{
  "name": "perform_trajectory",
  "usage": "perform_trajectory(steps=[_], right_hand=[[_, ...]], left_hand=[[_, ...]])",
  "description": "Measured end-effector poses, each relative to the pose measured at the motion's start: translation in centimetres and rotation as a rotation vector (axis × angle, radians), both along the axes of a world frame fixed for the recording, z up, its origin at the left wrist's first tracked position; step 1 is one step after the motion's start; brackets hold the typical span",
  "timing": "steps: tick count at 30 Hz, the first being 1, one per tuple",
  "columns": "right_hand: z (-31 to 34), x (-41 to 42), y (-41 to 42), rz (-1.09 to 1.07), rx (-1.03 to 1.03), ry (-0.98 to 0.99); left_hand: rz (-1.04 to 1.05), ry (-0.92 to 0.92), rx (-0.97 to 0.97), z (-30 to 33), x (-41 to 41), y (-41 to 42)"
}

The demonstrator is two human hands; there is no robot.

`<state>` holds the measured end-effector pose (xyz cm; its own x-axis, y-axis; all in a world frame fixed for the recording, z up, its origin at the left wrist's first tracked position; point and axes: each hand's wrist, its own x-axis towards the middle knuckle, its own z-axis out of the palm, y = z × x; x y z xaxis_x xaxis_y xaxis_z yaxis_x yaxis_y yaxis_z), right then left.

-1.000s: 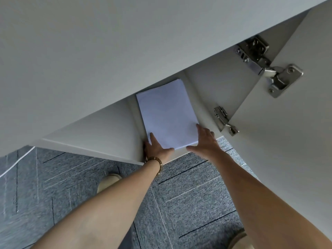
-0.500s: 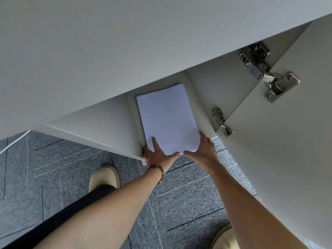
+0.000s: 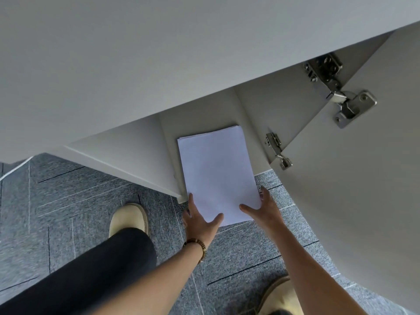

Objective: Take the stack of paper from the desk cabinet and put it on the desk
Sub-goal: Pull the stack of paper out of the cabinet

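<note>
Open cabinet, both hands gripping paper stack

Both forearms bare, no sleeves in view. Left wrist carries a beaded bracelet, brown and tan beads, sitting just behind the left hand; right hand has nothing on the wrist. Dark trouser leg on the left, plus beige round-toed shoes, the right one partly hidden behind the arm.
</note>
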<state>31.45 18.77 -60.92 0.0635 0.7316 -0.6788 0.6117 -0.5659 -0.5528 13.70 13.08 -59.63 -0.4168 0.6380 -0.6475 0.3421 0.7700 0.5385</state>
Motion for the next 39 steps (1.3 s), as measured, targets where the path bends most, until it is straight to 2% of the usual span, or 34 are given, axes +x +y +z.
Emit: perform_trajectory(steps=[5, 11, 21, 29, 35, 39], right_hand=[[-0.8, -0.7, 1.5, -0.042, -0.017, 0.033], [-0.7, -1.4, 1.5, 0.003, 0.009, 0.026], [3.9, -1.4, 0.3, -0.005, 0.007, 0.147], [16.6, 0.4, -6.6, -0.091, -0.075, 0.234], [26.6, 2.9, -15.8, -0.242, 0.044, 0.246], [36.5, 3.2, -21.1, -0.331, 0.206, 0.312]], left_hand=[[0.045, 0.07, 0.051, -0.2, -1.0, 0.5], [0.198, 0.01, 0.078, 0.2, -1.1, 1.9], [0.17, -0.051, 0.1, 5.4, -0.8, 1.9], [0.077, -0.141, 0.012, 17.0, -0.1, -4.0], [-0.032, -0.156, 0.004, 28.7, 0.5, -9.9], [-0.101, -0.209, 0.092, 35.2, 0.0, -13.5]])
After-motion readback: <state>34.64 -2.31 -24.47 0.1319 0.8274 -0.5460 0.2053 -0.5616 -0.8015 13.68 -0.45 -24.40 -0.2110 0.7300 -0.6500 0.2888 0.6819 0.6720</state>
